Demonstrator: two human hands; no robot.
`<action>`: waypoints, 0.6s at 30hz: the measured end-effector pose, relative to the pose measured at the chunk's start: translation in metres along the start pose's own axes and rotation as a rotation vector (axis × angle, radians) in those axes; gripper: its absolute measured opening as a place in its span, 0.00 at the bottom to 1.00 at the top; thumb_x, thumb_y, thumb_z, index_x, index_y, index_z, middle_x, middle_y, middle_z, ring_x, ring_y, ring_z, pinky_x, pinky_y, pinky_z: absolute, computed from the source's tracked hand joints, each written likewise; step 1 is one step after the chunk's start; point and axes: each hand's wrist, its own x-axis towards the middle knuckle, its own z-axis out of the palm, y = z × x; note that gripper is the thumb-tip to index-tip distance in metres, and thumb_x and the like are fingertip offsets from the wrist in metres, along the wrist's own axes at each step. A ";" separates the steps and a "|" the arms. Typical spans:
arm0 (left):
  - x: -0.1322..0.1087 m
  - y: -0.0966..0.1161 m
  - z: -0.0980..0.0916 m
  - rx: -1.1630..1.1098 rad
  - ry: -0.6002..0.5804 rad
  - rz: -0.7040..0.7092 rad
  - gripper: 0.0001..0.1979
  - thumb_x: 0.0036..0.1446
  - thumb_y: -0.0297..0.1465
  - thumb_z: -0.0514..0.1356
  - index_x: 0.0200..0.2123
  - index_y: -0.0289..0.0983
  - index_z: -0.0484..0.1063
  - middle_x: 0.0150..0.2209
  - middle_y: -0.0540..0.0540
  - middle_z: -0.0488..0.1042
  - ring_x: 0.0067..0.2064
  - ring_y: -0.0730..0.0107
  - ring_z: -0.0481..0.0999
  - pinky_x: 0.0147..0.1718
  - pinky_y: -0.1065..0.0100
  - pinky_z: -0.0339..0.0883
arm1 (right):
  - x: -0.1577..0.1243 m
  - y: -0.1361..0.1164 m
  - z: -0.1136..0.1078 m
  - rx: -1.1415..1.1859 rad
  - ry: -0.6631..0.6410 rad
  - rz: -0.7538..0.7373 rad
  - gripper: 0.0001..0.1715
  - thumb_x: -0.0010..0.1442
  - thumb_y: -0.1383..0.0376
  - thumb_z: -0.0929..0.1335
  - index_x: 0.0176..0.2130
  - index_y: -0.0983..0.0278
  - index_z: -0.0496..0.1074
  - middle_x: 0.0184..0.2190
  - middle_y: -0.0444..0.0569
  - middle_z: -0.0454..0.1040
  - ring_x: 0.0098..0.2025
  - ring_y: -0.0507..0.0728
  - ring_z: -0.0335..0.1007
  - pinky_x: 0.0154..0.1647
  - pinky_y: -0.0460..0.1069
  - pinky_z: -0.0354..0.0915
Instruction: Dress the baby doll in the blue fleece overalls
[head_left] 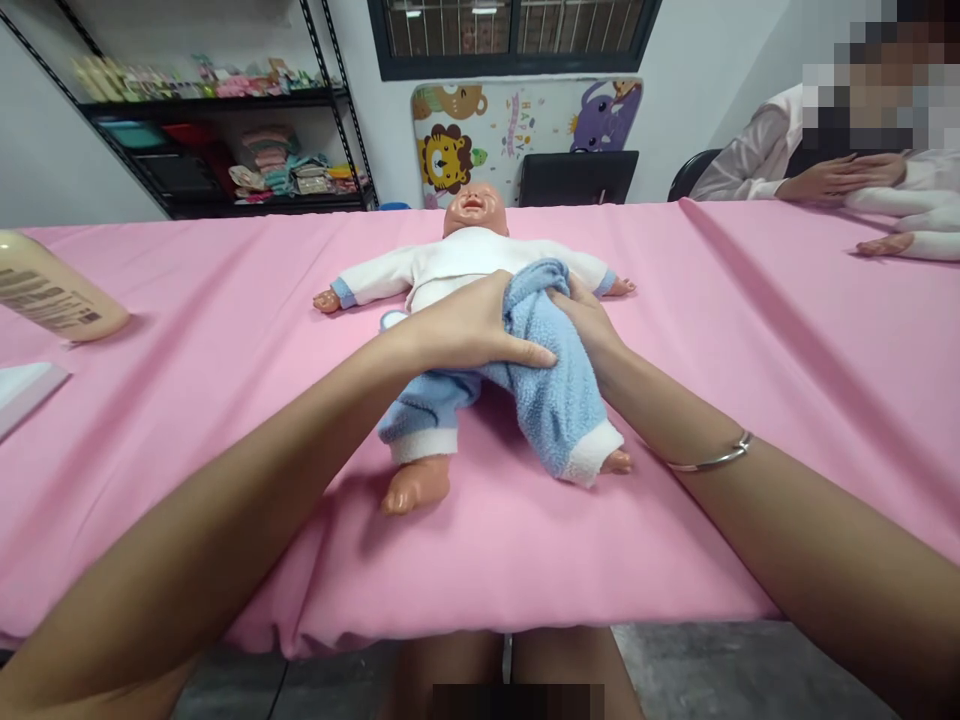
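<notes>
A baby doll [476,212] in a white top [457,262] lies on its back with its arms spread and its feet toward me. Blue fuzzy trousers [555,385] with white cuffs cover its legs. My left hand [480,330] lies over the doll's waist, its thumb on the trouser fabric and its other fingers closed round the waistband, partly hidden. My right hand [589,315] grips the waistband from the right side, with its fingertips tucked behind the cloth.
A pink cloth [750,400] covers the table. A lotion bottle [60,290] and a white object [26,390] are at the left. Across the table at the right sits a person [757,150] beside another doll's limbs [915,210]. Shelves [217,105] stand behind.
</notes>
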 end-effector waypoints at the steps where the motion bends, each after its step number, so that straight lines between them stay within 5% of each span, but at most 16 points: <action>1: 0.000 0.002 -0.002 0.048 0.005 -0.003 0.16 0.46 0.35 0.67 0.39 0.35 0.73 0.36 0.46 0.74 0.42 0.58 0.73 0.42 0.66 0.65 | -0.003 -0.003 0.003 0.028 0.016 0.025 0.26 0.53 0.48 0.69 0.46 0.59 0.66 0.48 0.49 0.71 0.55 0.60 0.66 0.53 0.54 0.69; 4: 0.002 0.000 -0.003 0.238 0.151 -0.011 0.07 0.54 0.33 0.60 0.33 0.34 0.74 0.32 0.45 0.73 0.40 0.57 0.73 0.42 0.63 0.64 | -0.010 -0.011 0.012 0.180 0.068 0.120 0.26 0.51 0.51 0.70 0.46 0.59 0.65 0.44 0.47 0.73 0.51 0.59 0.69 0.51 0.53 0.70; 8: 0.005 -0.015 0.009 0.559 0.357 0.005 0.09 0.57 0.27 0.55 0.42 0.36 0.72 0.41 0.41 0.73 0.46 0.51 0.73 0.45 0.60 0.63 | -0.011 -0.015 0.017 0.303 0.082 0.190 0.19 0.54 0.57 0.68 0.44 0.60 0.63 0.46 0.47 0.73 0.52 0.57 0.69 0.50 0.51 0.71; 13: 0.007 -0.027 0.019 0.488 0.386 -0.038 0.11 0.61 0.29 0.54 0.46 0.36 0.67 0.47 0.40 0.70 0.50 0.53 0.70 0.47 0.62 0.63 | -0.010 -0.016 0.012 0.329 0.041 0.211 0.19 0.53 0.59 0.69 0.44 0.60 0.65 0.42 0.45 0.74 0.48 0.56 0.71 0.47 0.50 0.70; 18: 0.010 -0.026 0.019 0.312 0.264 -0.040 0.09 0.63 0.33 0.52 0.43 0.36 0.65 0.38 0.43 0.73 0.44 0.55 0.72 0.43 0.63 0.63 | -0.010 -0.008 0.004 0.123 0.004 0.073 0.22 0.45 0.57 0.72 0.40 0.63 0.70 0.37 0.46 0.74 0.43 0.57 0.70 0.48 0.52 0.67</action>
